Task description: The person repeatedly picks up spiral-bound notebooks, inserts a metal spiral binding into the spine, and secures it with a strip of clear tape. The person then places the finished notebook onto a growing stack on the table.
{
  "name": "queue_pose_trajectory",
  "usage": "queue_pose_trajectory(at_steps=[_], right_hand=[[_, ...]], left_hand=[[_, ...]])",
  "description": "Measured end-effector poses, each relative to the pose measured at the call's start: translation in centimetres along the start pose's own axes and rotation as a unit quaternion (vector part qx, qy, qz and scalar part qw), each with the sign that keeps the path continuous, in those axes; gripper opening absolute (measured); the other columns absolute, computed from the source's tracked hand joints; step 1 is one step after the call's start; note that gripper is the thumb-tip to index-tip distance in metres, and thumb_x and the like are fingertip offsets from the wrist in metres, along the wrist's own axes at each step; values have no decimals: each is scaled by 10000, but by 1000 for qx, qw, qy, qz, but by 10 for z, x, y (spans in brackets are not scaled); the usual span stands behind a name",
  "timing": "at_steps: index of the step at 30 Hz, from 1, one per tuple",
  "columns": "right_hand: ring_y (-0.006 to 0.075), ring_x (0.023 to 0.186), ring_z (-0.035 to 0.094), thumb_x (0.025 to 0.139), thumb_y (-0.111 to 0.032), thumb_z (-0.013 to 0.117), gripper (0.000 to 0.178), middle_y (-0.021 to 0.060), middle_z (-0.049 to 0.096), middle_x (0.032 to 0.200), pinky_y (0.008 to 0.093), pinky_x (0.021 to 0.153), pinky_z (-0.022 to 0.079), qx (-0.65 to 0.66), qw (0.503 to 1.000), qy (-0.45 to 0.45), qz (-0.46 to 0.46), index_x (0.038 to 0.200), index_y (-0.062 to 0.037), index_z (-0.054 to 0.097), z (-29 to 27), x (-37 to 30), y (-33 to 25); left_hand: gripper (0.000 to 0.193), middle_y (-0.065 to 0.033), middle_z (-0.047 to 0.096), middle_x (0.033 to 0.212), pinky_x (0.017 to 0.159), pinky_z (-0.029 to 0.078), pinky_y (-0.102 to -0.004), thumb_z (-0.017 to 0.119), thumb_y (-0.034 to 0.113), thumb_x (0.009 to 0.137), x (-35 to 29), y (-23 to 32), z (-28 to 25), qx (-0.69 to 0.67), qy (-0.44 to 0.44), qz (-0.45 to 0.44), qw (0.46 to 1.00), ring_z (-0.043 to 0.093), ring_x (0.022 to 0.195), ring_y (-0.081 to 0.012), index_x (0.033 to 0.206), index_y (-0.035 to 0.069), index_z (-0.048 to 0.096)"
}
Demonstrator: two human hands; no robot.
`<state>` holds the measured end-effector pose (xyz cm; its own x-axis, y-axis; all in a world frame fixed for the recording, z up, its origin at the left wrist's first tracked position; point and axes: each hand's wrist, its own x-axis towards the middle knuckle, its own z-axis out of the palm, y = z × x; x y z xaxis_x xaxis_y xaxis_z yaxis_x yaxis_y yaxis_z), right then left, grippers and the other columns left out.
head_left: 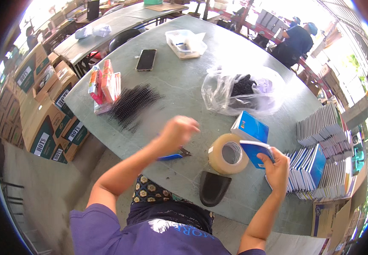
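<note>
My right hand (277,168) grips a small blue-covered notebook (256,151) by its near edge, tilted over a big roll of clear tape (217,155). Behind the roll lies another blue notebook (253,126). Smeared by motion, my left hand (179,134) hovers over the table's middle, its fingers too blurred to read. Just below it rest blue-handled cutting pliers (173,157). Farther left is a spread of black spiral binding coils (134,104). A clear plastic bag (218,91) with black coils inside sits beyond the notebooks.
Stacks of notebooks (318,127) line the table's right side. A black curved pad (214,189) lies at the near edge. Toward the back are a phone (146,60), a clear tub (186,44) and colourful packs (107,83). Cartons (43,123) stand at left; a person (294,44) sits far right.
</note>
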<state>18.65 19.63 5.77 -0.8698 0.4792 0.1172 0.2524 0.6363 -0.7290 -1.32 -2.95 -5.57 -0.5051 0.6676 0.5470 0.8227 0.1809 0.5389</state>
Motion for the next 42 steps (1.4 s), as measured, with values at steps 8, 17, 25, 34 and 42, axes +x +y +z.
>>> queue_pose_trajectory(at_steps=[8,17,25,34,42], right_hand=[[330,813,642,800,-253,657,258,133,671,880,427,688,477,-290,951,-99,-54,998,-91,628,61,26,-4],[324,802,636,829,-237,639,198,127,667,905,373,693,483,-81,991,-50,-99,967,-97,665,65,27,2],[311,792,642,864,-210,601,190,130,668,887,382,682,485,-116,987,-20,-110,1014,-113,667,69,29,8],[308,784,642,856,-205,590,197,122,670,876,381,673,490,-117,987,-27,-112,1024,-128,661,65,26,17],[274,702,652,781,-366,656,281,93,677,776,375,623,488,-255,959,75,-101,872,-101,669,83,22,4]], left_hand=[[337,-154,620,850,694,513,-384,681,331,785,-40,-77,-52,254,-42,-277,926,630,819,-315,813,10,582],[242,-193,618,726,691,490,-446,613,170,769,-26,-88,-52,184,-34,-284,940,631,766,-366,946,8,582],[699,-205,522,1029,732,511,-445,502,6,780,26,27,-14,178,-197,-153,952,596,870,-372,1433,79,264],[213,-188,655,850,691,503,-364,580,123,886,26,60,18,-184,-80,-106,974,648,817,-281,1067,13,607],[173,-158,659,837,662,504,-344,634,148,858,20,70,33,-160,25,-59,985,642,735,-284,972,19,650]])
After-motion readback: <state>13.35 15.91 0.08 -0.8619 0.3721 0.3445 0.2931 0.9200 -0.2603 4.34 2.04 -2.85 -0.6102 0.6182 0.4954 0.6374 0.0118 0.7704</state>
